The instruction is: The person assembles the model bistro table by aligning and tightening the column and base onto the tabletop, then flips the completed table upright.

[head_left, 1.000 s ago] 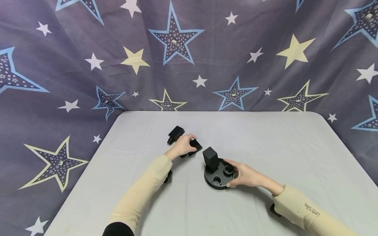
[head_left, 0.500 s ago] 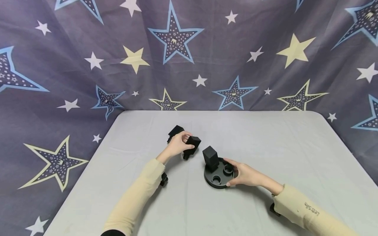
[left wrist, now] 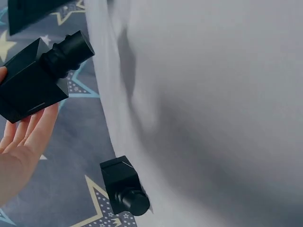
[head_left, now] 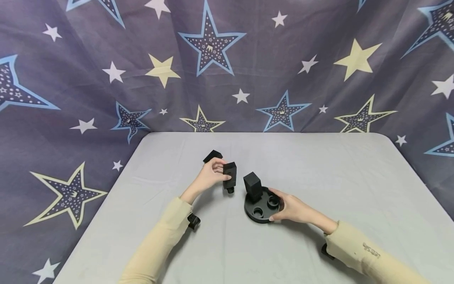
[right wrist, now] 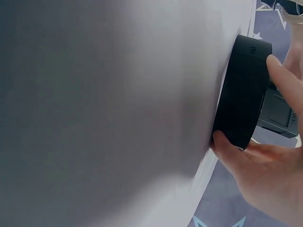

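In the head view, my left hand (head_left: 207, 179) holds a black rectangular block (head_left: 229, 175) above the table, its ridged round plug pointing down. The left wrist view shows that plug (left wrist: 71, 53) with raised ridges like a coarse thread. My right hand (head_left: 292, 209) grips the right side of a round black base (head_left: 258, 218) between thumb and fingers. Two raised round sockets show on the base, one a socket (head_left: 258, 213) near the front. A second black block (head_left: 252, 184) stands upright in the base at its back left. The held block is apart from the base, to its left.
Behind my left hand, another black block (head_left: 213, 155) lies on the white-covered table (head_left: 319, 165); in the left wrist view its plug (left wrist: 135, 202) shows. A star-patterned curtain (head_left: 227, 79) hangs behind the table. Small black devices sit at both wrists.
My left hand has lifted the block off the table and turned it from lying flat to nearly upright, plug downward, drawing back slightly left. The right hand keeps its grip on the base.
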Demonstrator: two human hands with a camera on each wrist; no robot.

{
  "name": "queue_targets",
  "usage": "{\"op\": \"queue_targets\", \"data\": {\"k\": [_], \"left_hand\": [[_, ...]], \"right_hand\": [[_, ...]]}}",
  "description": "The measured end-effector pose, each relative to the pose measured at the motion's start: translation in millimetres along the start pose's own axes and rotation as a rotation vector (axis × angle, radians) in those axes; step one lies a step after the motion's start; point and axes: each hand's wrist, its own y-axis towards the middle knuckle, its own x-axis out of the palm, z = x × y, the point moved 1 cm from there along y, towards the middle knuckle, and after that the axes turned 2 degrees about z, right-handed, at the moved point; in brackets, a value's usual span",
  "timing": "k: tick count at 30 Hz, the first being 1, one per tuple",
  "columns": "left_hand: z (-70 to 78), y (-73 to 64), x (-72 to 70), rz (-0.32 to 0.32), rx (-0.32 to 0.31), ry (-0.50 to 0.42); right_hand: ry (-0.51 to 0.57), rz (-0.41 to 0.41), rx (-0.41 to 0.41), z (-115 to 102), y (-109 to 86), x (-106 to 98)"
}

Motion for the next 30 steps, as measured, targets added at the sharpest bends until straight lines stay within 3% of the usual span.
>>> {"op": "queue_targets", "data": {"k": [9, 14, 30], "left_hand": [[7.8, -14.7, 5.4, 0.024, 0.029, -0.084], [13.5, -23.3, 11.6, 0.029, 0.051, -0.125], [20.4, -41.8, 42.8, 0.008, -0.024, -0.229]], "right_hand": [[-0.03, 0.056, -0.001, -1.2, 5.5, 1.7], [-0.018, 0.048, 0.027, -3.0, 7.4, 3.4], [-0.065, 0.12, 0.032, -5.1, 11.4, 8.4]]}}
